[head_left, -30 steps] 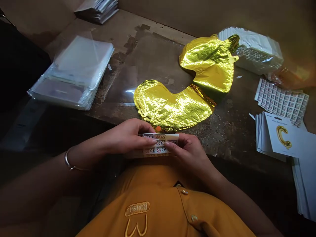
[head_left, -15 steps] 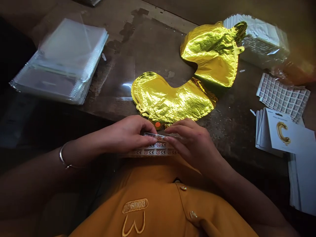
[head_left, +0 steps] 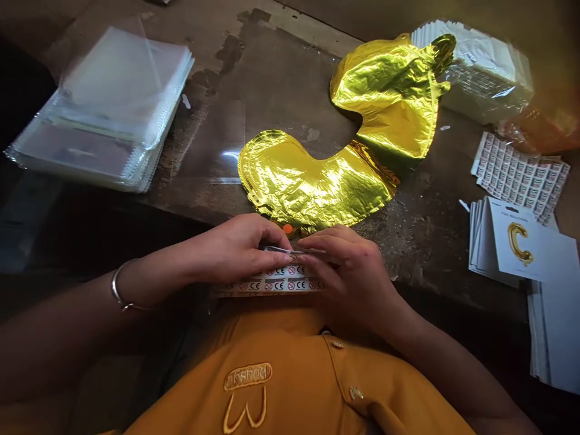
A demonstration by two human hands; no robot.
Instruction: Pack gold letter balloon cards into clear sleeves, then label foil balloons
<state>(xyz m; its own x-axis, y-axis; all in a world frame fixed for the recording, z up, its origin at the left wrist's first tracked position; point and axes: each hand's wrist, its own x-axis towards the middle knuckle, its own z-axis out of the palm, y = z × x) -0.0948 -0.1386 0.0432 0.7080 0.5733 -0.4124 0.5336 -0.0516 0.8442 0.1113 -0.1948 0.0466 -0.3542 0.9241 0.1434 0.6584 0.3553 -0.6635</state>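
A sheet of small CE stickers (head_left: 277,285) is held at the table's front edge, close to the orange shirt. My left hand (head_left: 238,246) pinches its top edge between thumb and forefinger. From the other side, my right hand (head_left: 351,258) grips the same edge, fingers together and bent over it. A strip of clear film shows along that edge; whether it belongs to the sheet is hard to tell. Just beyond my fingers lies a gold foil balloon (head_left: 308,184), curved and wrinkled, with an orange dot (head_left: 288,229) at its near edge.
Clear plastic bags (head_left: 120,99) lie stacked at the left. On the right are more sticker sheets (head_left: 514,172), folded cards (head_left: 502,244) printed with a gold C, and white cards (head_left: 559,326) at the edge. A plastic-wrapped white stack (head_left: 489,66) stands behind the balloon.
The sticker sheet has tilted and come slightly lower, showing its rows more fully. My right fingers have closed in toward its top edge. The balloon stays in place.
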